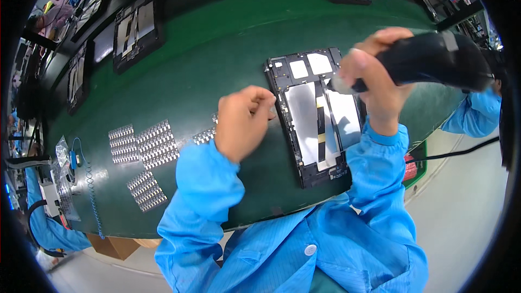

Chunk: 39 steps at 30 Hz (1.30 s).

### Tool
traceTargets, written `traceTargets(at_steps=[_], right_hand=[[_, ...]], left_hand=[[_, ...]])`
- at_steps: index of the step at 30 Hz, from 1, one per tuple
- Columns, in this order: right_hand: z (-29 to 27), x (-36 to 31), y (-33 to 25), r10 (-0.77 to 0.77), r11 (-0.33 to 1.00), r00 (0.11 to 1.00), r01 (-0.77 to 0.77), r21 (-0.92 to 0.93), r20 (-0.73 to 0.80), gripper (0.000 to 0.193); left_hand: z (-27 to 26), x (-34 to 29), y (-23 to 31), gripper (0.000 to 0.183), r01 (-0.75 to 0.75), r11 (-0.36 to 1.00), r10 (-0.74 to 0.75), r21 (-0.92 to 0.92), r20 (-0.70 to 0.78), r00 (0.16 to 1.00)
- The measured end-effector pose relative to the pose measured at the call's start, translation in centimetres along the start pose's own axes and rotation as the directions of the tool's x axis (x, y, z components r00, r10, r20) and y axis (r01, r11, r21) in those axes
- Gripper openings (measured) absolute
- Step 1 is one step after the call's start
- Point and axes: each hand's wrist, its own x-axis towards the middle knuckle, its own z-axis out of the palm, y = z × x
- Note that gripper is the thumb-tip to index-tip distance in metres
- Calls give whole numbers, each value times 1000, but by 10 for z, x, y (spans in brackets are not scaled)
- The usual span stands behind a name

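Note:
An opened black tablet housing [281,81] lies on the green table in front of me, with silver plates and a dark ribbon strip inside. My right hand [380,78] is above its right side, wrapped round a thick black handheld tool [439,59]. That tool is blurred, so its exact kind does not show; a pale rounded tip points left over the housing. Beside the housing's left edge is my left hand [242,122], its thumb and fingertips pinched together. Whatever they hold, if anything, is too small to make out.
Sheets of small metallic parts [157,144] lie left of my left hand, one partly behind it. A coiled blue cord [91,195] and a clear plastic bag [65,179] are farther left. More housings [135,32] stand along the back. Co-workers' blue sleeves [477,114] show at both sides.

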Motion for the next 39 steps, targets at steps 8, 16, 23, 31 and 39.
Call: traceTargets(at_steps=[8, 16, 23, 31, 39], right_hand=[[-53, -13, -4, 31, 998, 996, -35, -45, -80, 37], [-61, -9, -15, 263, 964, 963, -261, 48, -57, 53], [-50, -11, 3, 321, 928, 947, -311, 206, -16, 51], [-84, 0, 3, 292, 956, 953, -289, 45, -80, 44], [-109, 16, -1, 152, 988, 987, -154, -24, -48, 43]], left_hand=[[77, -87, 14, 31, -719, 517, 649, 465, 335, 683], [19, 56, 19, 42, -514, 555, 571, 655, 150, 807], [-65, 144, -15, 40, -108, 347, 529, 931, -99, 843], [-215, 107, -15, 80, 244, -49, 138, 969, -235, 962], [-246, 97, -3, 55, 278, -131, 134, 951, -261, 956]])
